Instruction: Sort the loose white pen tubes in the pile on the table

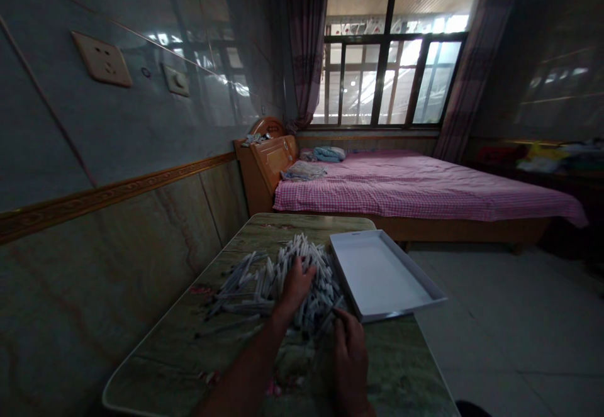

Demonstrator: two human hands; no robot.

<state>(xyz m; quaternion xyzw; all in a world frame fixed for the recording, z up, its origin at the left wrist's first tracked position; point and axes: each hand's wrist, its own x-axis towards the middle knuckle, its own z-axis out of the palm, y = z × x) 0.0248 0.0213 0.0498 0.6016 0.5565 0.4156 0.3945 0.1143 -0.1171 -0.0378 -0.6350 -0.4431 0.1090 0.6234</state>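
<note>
A loose heap of thin white plastic tubes with dark tips, perhaps pens, lies on a green marble-patterned table. My left hand rests on top of the heap, its fingers among the tubes. My right hand is curled at the heap's near right edge, with a tube close to its fingertips. Whether it holds that tube is hard to see. Just beyond it, a shallow white rectangular tray sits on the table, with nothing visible inside.
A tiled wall with a power socket runs along the table's left side. To the right lies a tiled floor. Farther off stand a bed with a pink checked sheet and a barred window.
</note>
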